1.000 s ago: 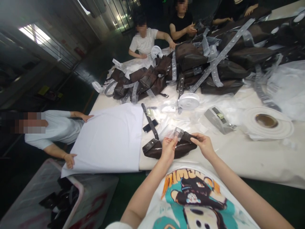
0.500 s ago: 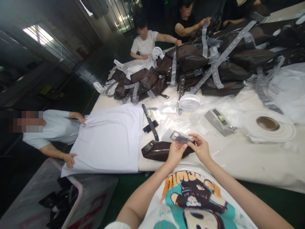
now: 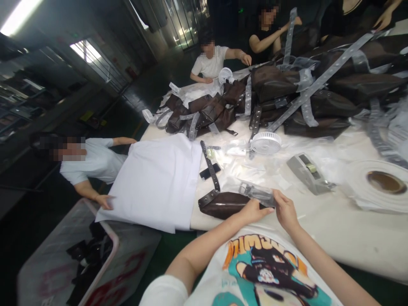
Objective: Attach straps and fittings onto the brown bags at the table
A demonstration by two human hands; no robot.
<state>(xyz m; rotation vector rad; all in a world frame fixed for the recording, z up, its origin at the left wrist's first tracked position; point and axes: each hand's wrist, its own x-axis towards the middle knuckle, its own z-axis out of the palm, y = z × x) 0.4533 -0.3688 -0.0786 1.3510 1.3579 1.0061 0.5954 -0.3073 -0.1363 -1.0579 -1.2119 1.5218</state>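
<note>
A buckle strap wrapped in clear plastic [image 3: 255,192] lies between my hands, over the right part of a dark brown bag [image 3: 225,205] at the table's near edge. My left hand [image 3: 255,211] has its fingers at the strap's lower side, thumb pointing right. My right hand [image 3: 284,208] pinches the right end of the wrapped strap. A studded dark strap [image 3: 210,165] runs up from the bag's left end, crossing a black phone [image 3: 205,172].
White cloth [image 3: 159,182] covers the table's left, held by a person. A tape dispenser [image 3: 309,172], white roll [image 3: 379,187] and white fan [image 3: 265,143] stand right and ahead. Brown bags [image 3: 270,83] are piled at the back, with people behind. A bin [image 3: 116,242] is lower left.
The view has turned left. More of the wrapped strap shows, its buckle now pointing left, and my right hand has moved to its right end. The person at left has shifted the white cloth.
</note>
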